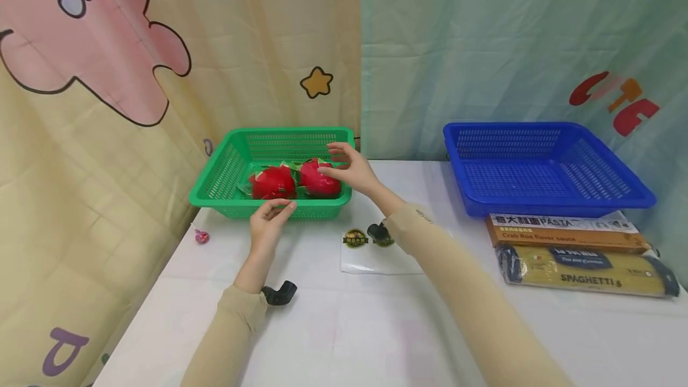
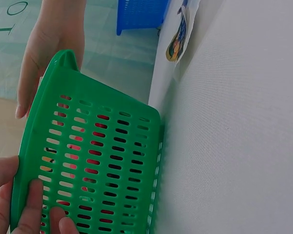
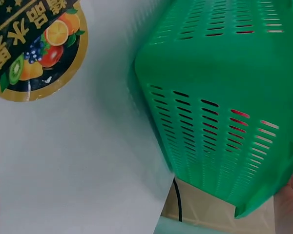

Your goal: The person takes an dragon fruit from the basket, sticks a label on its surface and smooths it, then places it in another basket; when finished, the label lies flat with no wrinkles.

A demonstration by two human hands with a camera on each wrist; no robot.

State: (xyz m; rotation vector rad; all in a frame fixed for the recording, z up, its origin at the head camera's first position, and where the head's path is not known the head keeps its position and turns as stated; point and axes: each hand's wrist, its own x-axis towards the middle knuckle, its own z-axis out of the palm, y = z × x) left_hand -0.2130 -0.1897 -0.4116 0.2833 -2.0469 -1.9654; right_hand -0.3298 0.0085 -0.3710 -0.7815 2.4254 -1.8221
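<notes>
Two red dragon fruits, the left one point(image 1: 273, 183) and the right one point(image 1: 321, 184), lie side by side in a green plastic basket point(image 1: 269, 203). My left hand point(image 1: 267, 220) is at the basket's front rim. In the left wrist view its fingers point(image 2: 31, 207) lie on both sides of the rim point(image 2: 27, 165), pinching it. My right hand point(image 1: 352, 169) hangs over the basket's right end, fingers spread, thumb in front of the right dragon fruit. Only part of that hand point(image 3: 289, 207) shows past the basket's rim in the right wrist view.
A flat clear plastic bag point(image 1: 365, 260) with round fruit labels lies in front of the green basket. At the right stand a blue basket point(image 1: 559, 203), a pasta box point(image 1: 564, 235) and a spaghetti pack point(image 1: 586, 270). A small pink-purple ball point(image 1: 201, 236) lies near the left edge.
</notes>
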